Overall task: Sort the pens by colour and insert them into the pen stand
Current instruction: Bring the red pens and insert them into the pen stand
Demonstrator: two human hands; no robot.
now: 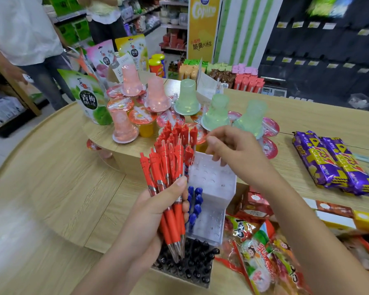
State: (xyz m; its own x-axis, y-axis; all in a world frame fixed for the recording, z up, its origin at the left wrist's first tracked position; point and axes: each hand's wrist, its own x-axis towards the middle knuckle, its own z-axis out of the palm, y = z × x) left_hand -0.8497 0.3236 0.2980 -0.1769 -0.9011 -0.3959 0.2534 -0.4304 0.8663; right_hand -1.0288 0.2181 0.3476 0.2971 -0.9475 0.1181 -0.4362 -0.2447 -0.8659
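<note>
Three pink jelly cups [158, 96], three green jelly cups [188, 99], two purple snack packs [320, 165], one white pen stand [211, 177]. About five red pens [168, 167] bunched together; blue pens [197, 201] and black pens [190, 265] too crowded to count.

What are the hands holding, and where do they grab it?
The left hand grips a bunch of red pens round their lower barrels. The right hand is above the white pen stand; whether it holds anything cannot be told.

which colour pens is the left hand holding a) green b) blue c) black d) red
d: the left hand grips a bundle of red pens, while the blue pens and black pens sit in the pen stand.
</note>
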